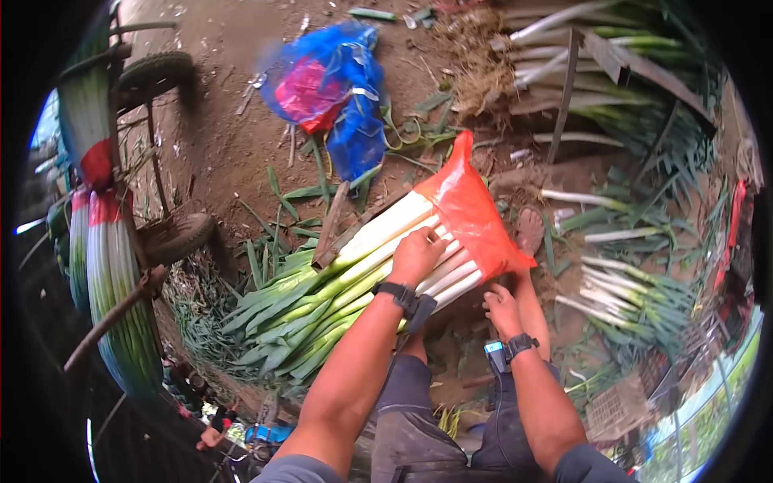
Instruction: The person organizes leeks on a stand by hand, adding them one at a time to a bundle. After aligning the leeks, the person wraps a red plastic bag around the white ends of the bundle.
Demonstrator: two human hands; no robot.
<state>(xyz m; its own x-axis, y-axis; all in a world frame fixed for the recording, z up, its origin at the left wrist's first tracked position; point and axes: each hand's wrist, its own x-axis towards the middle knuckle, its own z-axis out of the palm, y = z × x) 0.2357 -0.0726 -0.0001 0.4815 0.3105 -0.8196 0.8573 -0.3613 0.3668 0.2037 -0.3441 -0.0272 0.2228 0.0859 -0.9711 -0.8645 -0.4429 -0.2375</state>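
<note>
A bundle of leeks (346,298) lies in front of me, white stalks toward the upper right and green leaves fanned to the lower left. Over the root ends sits a red plastic bag (467,211). My left hand (417,256) rests on the white stalks beside the bag's edge, fingers bent; whether it grips a stalk is hard to make out. Just below the bag's lower corner is my right hand (502,311), its fingers slightly curled and apart, with nothing seen in it. Wooden pieces (332,225) of a frame stand at the bundle's upper side.
Blue and pink plastic bags (346,88) lie on the dirt ahead. Piled leeks (596,88) with roots are at upper right, and smaller leeks (616,294) at right. Bagged leeks (113,274) and wheels (179,237) stand at left. A crate (618,409) is at lower right.
</note>
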